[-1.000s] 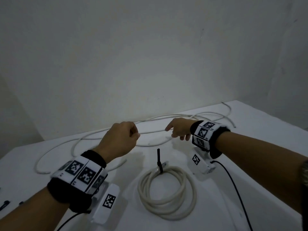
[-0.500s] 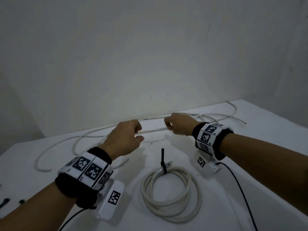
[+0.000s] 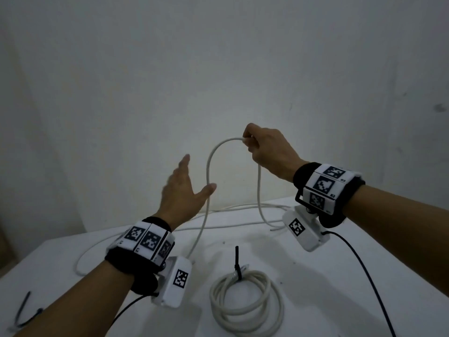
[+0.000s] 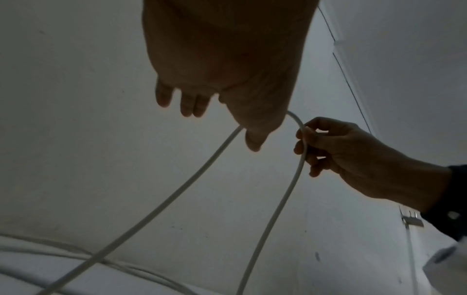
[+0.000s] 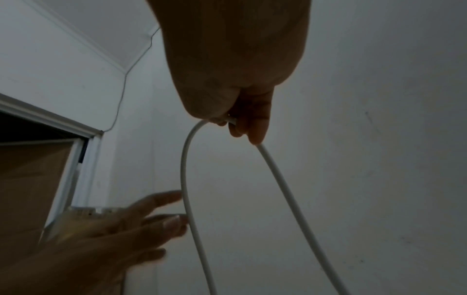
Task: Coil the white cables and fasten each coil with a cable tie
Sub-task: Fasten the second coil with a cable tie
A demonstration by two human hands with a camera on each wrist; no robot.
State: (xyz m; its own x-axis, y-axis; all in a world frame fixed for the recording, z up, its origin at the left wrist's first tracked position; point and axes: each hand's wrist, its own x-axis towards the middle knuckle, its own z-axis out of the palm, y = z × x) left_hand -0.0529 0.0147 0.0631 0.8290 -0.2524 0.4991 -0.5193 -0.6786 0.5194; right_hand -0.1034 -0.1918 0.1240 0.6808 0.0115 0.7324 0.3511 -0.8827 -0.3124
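My right hand (image 3: pixel 250 144) is raised high above the table and pinches a loose white cable (image 3: pixel 208 171), which arches over in a hanging loop; the same grip shows in the right wrist view (image 5: pixel 232 121). Both strands (image 4: pixel 283 199) drop to the table. My left hand (image 3: pixel 194 181) is open with straight fingers, its thumb against the left strand (image 5: pixel 185 179) just below the arch. On the table in front lies a finished white coil (image 3: pixel 245 305) fastened with a black cable tie (image 3: pixel 237 266).
More loose white cable (image 3: pixel 243 207) trails along the back of the white table (image 3: pixel 340 276) near the wall. A black cable tie (image 3: pixel 21 310) lies at the front left edge. Black wrist-camera leads (image 3: pixel 364 271) hang over the table.
My right hand has lifted the cable from near the table to high in the air. My left hand has let go of the cable and opened, rising beside the left strand.
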